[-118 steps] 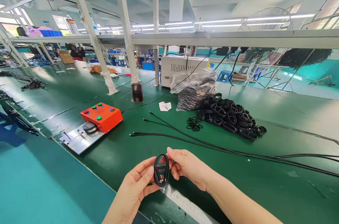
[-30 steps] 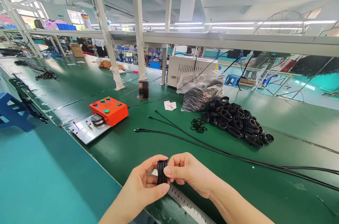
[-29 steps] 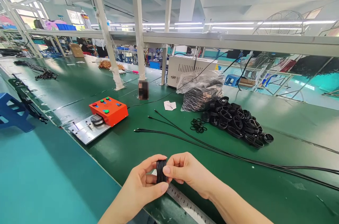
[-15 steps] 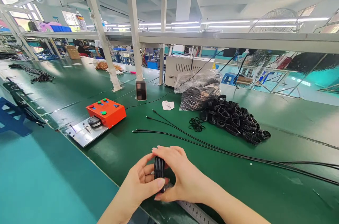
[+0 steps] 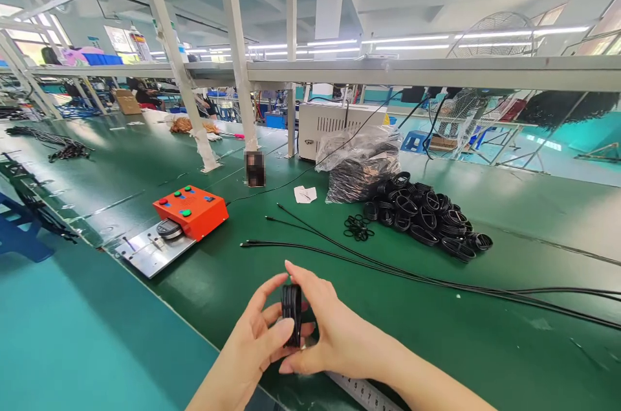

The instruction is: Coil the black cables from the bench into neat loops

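Black coiled cable (image 5: 292, 301) at lower centre could slip if the left hand (image 5: 256, 337) slackens its pinch, the right hand (image 5: 330, 327) curving half-open around it, contact unclear.

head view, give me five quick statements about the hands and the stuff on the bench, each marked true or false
1. The left hand has its thumb on a coiled black cable. True.
2. The coiled black cable lies flat on the bench. False: it is held up above the bench.
3. The pile of coiled cables sits beside a clear plastic bag. True.
4. The push-button box is blue. False: the push-button box is orange-red.
5. The ruler lies across the pile of coiled cables. False: the ruler shows below the right hand, near the bottom of the picture.
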`<state>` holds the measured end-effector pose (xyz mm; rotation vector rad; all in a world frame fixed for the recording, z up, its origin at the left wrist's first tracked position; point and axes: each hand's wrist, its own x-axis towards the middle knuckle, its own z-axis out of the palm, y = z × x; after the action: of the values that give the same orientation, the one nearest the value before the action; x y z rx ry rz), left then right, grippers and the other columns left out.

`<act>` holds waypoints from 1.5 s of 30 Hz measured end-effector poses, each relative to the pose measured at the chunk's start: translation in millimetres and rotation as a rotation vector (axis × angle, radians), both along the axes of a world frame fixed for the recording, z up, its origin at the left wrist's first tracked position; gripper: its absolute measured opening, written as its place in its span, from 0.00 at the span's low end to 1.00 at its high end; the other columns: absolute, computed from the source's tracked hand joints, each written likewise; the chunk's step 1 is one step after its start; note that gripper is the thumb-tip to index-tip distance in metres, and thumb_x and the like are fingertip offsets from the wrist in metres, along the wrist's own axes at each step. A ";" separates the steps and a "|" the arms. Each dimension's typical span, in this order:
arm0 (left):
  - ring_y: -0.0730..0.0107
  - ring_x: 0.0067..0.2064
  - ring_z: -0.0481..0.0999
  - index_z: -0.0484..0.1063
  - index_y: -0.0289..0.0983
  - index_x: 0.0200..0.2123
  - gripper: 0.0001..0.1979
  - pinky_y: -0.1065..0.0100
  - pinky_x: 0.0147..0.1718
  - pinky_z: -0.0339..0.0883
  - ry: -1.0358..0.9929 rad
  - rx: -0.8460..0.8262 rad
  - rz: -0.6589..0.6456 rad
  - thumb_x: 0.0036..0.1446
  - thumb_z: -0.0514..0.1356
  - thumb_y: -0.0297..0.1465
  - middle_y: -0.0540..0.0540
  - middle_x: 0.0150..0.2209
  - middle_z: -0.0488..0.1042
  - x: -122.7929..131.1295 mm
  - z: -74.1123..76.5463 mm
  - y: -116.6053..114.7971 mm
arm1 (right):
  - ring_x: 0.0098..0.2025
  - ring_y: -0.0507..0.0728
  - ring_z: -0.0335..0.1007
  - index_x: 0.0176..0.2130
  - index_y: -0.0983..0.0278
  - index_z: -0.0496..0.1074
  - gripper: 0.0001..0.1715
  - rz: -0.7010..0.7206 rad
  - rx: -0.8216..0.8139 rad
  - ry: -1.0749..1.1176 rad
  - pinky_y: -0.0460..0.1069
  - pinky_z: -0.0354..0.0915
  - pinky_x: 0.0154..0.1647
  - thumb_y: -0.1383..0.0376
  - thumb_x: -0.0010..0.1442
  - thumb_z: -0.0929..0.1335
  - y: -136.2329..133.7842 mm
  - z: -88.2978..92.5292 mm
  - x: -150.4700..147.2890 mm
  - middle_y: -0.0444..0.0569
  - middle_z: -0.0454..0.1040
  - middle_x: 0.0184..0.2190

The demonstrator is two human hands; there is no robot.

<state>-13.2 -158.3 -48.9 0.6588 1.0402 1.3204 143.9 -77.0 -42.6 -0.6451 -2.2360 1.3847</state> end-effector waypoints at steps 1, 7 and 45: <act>0.53 0.48 0.79 0.59 0.50 0.62 0.34 0.61 0.42 0.74 -0.011 -0.005 0.039 0.52 0.67 0.37 0.43 0.48 0.78 1.5 2.1 0.6 | 0.61 0.64 0.54 0.66 0.52 0.45 0.64 -0.016 -0.036 0.006 0.55 0.65 0.50 0.61 0.40 0.79 0.0 1.0 0.3 0.55 0.49 0.65; 0.57 0.45 0.79 0.62 0.48 0.60 0.31 0.62 0.39 0.75 0.021 -0.030 0.192 0.53 0.66 0.40 0.45 0.47 0.79 6.7 7.1 2.2 | 0.48 0.57 0.64 0.39 0.58 0.68 0.21 -0.076 -0.117 0.054 0.52 0.65 0.48 0.62 0.47 0.77 5.8 8.3 -0.4 0.46 0.62 0.45; 0.60 0.38 0.80 0.59 0.41 0.63 0.46 0.67 0.33 0.71 0.021 0.066 -0.245 0.41 0.74 0.34 0.44 0.35 0.79 -0.2 -16.7 -3.9 | 0.30 0.53 0.63 0.39 0.60 0.74 0.14 -0.010 0.550 -0.199 0.51 0.52 0.36 0.74 0.55 0.65 3.6 18.5 3.4 0.44 0.73 0.27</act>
<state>-13.4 -162.2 -65.6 0.8242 0.9042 1.1398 147.3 -73.4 -24.1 -0.6101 -2.6031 0.6619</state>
